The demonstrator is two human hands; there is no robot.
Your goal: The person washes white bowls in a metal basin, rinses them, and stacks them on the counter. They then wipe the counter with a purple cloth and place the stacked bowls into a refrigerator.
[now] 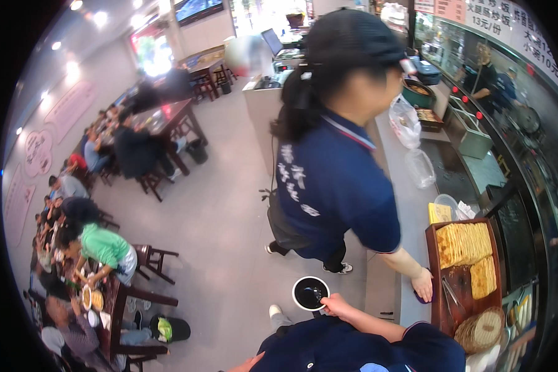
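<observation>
My right hand grips the rim of a round bowl with a white edge and a dark inside, held out over the floor in front of me. The dark inside looks glossy; whether it holds liquid I cannot tell. My left hand shows only in part at the bottom edge, close to my dark blue shirt, and what its fingers do is hidden. To the right, a co-worker's hand presses a dark purple cloth on the counter, beside a wooden tray of sliced flatbread with metal tongs.
A co-worker in a blue shirt and black cap stands close ahead, between me and the far counter. Round woven mats lie at the tray's near end. Diners sit at tables on the left, with stools and a black bin beside them.
</observation>
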